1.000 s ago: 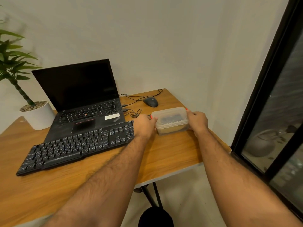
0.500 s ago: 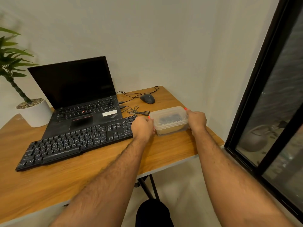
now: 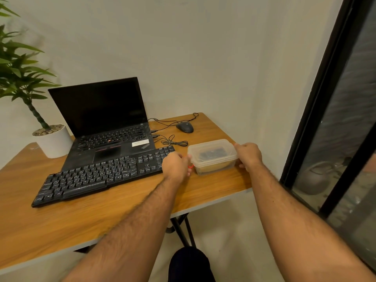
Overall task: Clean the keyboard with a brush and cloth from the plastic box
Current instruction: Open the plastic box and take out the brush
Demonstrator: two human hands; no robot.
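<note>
I am gripping the lidded plastic box [image 3: 212, 156] with my left hand [image 3: 176, 165] and right hand [image 3: 249, 156], fingers curled round its ends, risking it sliding into the keyboard [image 3: 101, 174] as the lid pops.

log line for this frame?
step: opening box | left hand: grips box | right hand: grips box | lid: on | keyboard: untouched

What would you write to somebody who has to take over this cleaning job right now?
Left hand grips the left end of the plastic box; right hand grips its right end.
The box sits on the table, lid still on, just right of the keyboard. Something dark shows through the lid; I can't tell what.
Done: box reached.
Left: open it, take out brush and cloth, brush and wipe the keyboard.
</note>
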